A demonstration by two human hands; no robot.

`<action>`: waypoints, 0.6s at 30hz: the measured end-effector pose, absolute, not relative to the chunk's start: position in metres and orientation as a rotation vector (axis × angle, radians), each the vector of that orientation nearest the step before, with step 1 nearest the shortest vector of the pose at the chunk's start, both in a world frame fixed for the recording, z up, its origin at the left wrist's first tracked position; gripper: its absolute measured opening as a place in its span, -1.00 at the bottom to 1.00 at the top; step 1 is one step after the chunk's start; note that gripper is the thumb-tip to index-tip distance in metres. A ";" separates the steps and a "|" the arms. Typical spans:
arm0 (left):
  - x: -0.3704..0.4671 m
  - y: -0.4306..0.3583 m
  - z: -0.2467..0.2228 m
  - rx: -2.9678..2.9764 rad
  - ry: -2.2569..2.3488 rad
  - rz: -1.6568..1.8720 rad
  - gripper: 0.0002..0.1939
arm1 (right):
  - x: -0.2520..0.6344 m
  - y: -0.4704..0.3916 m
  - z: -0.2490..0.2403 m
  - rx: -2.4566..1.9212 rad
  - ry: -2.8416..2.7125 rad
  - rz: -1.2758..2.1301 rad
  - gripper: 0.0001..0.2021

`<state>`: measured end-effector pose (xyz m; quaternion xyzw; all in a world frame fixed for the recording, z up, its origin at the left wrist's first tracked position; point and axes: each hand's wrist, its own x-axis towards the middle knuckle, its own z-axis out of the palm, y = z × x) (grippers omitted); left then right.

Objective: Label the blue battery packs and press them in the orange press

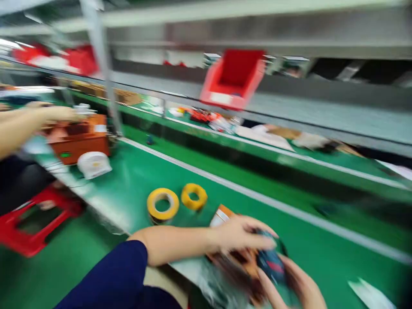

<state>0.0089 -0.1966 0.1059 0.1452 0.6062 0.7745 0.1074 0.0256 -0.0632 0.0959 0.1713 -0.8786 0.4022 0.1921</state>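
Note:
A small dark blue object [271,259] with a red patch is between my two hands, smeared by motion, so I cannot make out its kind. My left hand [243,234] reaches over it from the left, fingers closed on its upper end. From the near right, my right hand [298,281] grips its lower side between thumb and fingers. Just under and left of the hands is an orange-brown box [228,210] with a white label, largely hidden by my left hand. Clear plastic film [219,279] lies at the near edge beside it.
Two yellow tape rolls, one larger [163,205] and one smaller [194,196], lie on the green bench [128,167]. A co-worker's arm [28,122] reaches over an orange box [82,148] at left. A red bin [233,79] hangs behind; a red stool [38,231] stands left.

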 end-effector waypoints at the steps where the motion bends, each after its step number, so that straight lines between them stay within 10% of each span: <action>1: 0.016 -0.196 0.121 0.377 1.733 2.311 -0.25 | 0.044 -0.042 0.102 0.385 -2.476 1.148 -0.38; 11: -0.020 -0.153 0.130 0.488 1.592 2.330 -0.54 | 0.051 -0.014 0.107 -0.083 -2.009 2.340 -0.63; 18: -0.028 -0.147 0.128 0.497 1.584 2.325 -0.52 | 0.046 -0.018 0.105 -0.276 -1.740 2.538 -0.54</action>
